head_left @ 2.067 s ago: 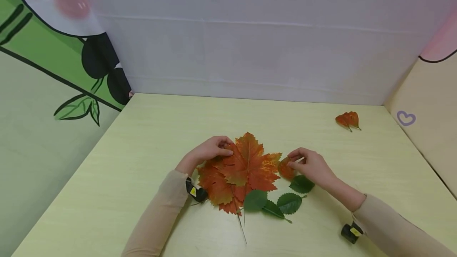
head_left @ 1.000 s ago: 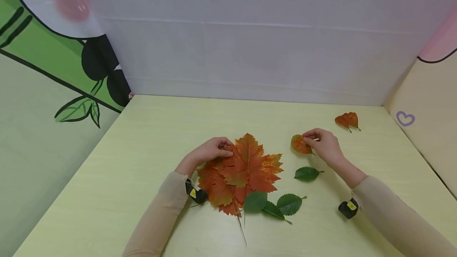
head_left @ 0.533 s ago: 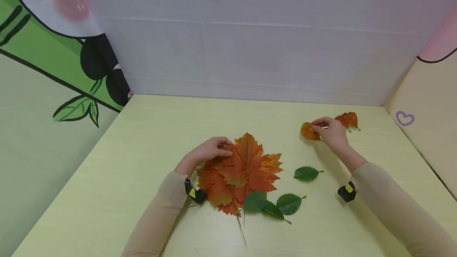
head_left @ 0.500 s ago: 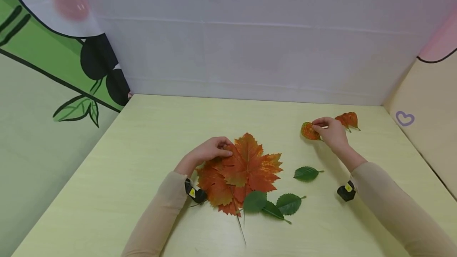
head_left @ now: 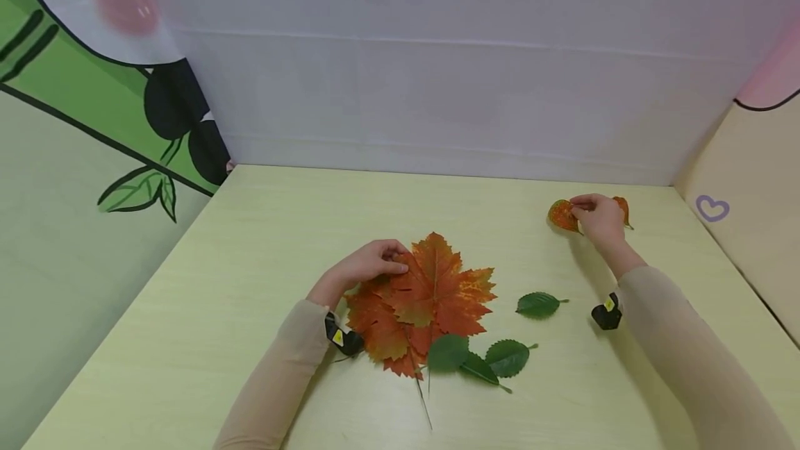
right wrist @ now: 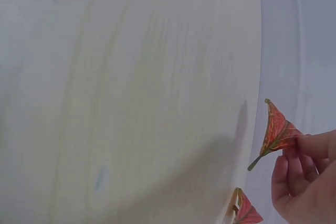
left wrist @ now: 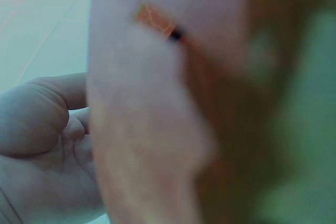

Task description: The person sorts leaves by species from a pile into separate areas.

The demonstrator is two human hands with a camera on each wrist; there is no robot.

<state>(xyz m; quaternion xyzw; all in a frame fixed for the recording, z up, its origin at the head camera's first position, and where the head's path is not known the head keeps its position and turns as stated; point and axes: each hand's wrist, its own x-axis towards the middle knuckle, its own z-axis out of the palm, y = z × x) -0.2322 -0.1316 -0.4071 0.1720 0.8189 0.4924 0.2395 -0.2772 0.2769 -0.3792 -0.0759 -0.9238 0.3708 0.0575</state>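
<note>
Right hand [head_left: 598,219]: fingers pinch small orange leaf [head_left: 562,215], upper right of frame | Left hand [head_left: 369,261]: fingers pinch edge of orange maple leaves [head_left: 434,290], centre | Green leaves [head_left: 447,353]: on table [head_left: 300,394], lower centre-right | Another orange leaf [head_left: 621,207]: partly hidden behind right hand

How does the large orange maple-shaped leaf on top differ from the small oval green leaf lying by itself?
The large orange maple-shaped leaf has pointed lobes; the small oval green leaf has none. The left hand holds the orange one, while the green one lies untouched on the table. Both have toothed edges.
</note>
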